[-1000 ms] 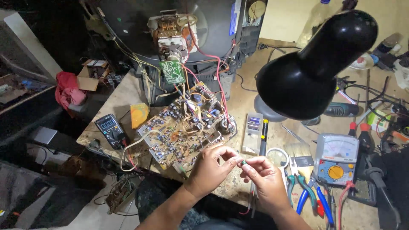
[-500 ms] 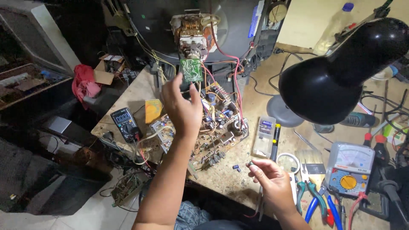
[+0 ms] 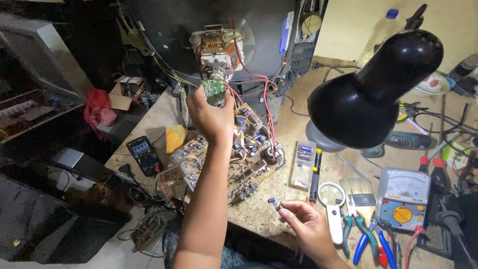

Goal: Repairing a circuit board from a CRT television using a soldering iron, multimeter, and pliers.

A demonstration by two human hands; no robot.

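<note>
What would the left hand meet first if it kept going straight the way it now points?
The left hand, reaching up and away from the person, already has its fingers at the small green circuit board. Straight beyond sits the picture tube's neck assembly, probably next, though depth is unclear.

Single head-worn view, looking steeply down, close over cluttered workbench (image 3: 294, 149), facing forward

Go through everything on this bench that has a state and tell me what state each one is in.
Left hand: raised, gripping the small green board behind the picture tube.
Right hand: pinching a small part at its fingers.
Large circuit board: bare, out of its case, flat on the bench.
Black meter: display showing digits.
Desk lamp: tilted down; light hidden.
Blue pliers: lying flat.
</note>
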